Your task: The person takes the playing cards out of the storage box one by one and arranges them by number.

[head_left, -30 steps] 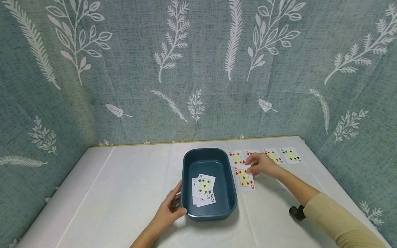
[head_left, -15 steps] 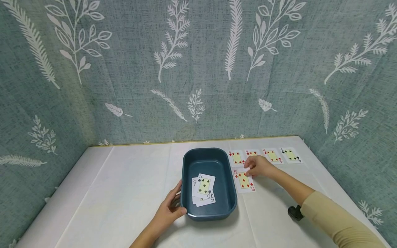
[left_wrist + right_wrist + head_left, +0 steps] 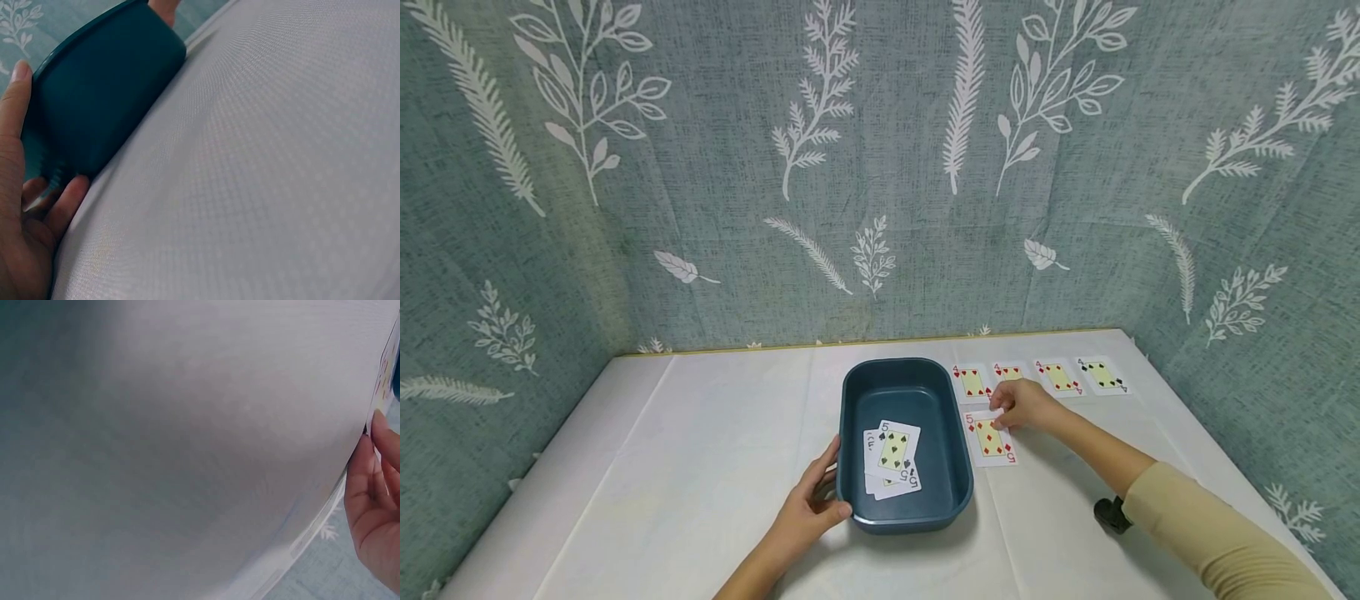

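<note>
Five of diamonds: face up on the white tablecloth (image 3: 700, 467), right of the dark blue tub (image 3: 902, 406) and near its wall; if dragged left it could catch on that wall, and a weak hold at one edge could let it slip.
Right hand (image 3: 1026, 403): thumb and fingertips narrowed to a pinch on the card's upper right corner; an outward sweep of the fingers could nudge the second red four (image 3: 1011, 372) out of its row.
Left hand (image 3: 807, 506): holds the tub's near left corner, thumb and fingers curled around it; a tug there could slide the tub and shift the loose black fives (image 3: 893, 450) inside.
Row of fours: second card partly behind the right hand; the rightmost black four's (image 3: 1102, 377) suit is too small to tell.
Tub cards: they overlap, so the lower ones are mostly covered; their exact count is uncertain.
Black object (image 3: 1111, 515): partly behind the sleeve (image 3: 1210, 533); unidentifiable.
Right wrist view: the card is nearly edge-on and cut off at the border.
</note>
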`<action>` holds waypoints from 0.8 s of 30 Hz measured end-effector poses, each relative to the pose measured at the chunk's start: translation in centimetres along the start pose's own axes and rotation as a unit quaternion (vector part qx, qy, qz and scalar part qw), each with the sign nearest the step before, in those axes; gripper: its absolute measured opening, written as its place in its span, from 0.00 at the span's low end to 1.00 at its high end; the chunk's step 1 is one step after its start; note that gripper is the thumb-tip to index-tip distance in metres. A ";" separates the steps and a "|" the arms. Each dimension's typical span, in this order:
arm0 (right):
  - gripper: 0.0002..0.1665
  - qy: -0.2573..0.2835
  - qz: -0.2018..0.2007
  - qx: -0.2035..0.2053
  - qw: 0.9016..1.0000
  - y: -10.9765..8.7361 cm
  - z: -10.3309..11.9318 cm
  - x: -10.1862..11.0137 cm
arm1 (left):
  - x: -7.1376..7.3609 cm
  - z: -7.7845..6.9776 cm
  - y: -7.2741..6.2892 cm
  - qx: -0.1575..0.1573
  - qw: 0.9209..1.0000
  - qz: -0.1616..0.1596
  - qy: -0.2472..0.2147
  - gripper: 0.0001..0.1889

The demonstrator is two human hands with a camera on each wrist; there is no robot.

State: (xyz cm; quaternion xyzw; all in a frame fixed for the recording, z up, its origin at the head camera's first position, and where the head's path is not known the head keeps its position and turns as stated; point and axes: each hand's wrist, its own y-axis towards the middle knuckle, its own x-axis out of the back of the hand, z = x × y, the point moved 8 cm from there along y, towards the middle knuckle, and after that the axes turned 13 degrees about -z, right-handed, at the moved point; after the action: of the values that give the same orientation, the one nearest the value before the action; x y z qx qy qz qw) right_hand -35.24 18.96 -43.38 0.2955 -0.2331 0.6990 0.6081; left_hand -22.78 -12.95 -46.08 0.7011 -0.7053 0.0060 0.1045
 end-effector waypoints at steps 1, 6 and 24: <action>0.12 -0.005 -0.001 0.001 1.000 0.0 0.0 0.0 | 0.0 0.0 0.0 0.001 1.000 0.000 0.001 0.41; 0.13 -0.045 -0.015 0.022 0.999 0.0 0.2 0.3 | 0.0 -0.1 0.0 0.005 1.000 0.003 -0.003 0.42; 0.17 -0.071 -0.070 0.106 0.989 0.1 2.4 1.5 | 0.0 -0.2 -0.1 0.006 1.000 0.004 -0.004 0.41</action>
State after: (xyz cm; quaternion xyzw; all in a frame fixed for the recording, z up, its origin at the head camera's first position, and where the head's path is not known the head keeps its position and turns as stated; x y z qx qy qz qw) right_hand -35.16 18.43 -40.62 0.4230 -0.1794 0.6526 0.6025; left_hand -22.66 -12.88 -45.93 0.6991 -0.7083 0.0076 0.0976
